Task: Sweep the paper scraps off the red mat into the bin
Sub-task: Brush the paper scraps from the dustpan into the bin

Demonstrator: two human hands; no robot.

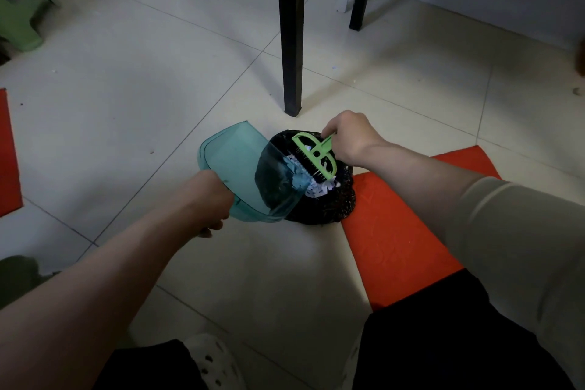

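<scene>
White paper scraps point(317, 190) lie in the black-lined bin point(340, 210), some seen through the teal dustpan point(234, 155) tipped over its rim. The left hand point(210, 199) grips the pan's handle, its curled fingers mostly hidden. The right hand point(351, 139) pinches the green brush point(316, 153), bristles among the scraps. The bin touches the red mat point(395, 231).

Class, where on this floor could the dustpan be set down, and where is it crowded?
Bare tiles lie between the green stool and the black table leg, and nearer, between bin and white shoe. Crowded: over the bin, where dustpan and brush meet.
</scene>
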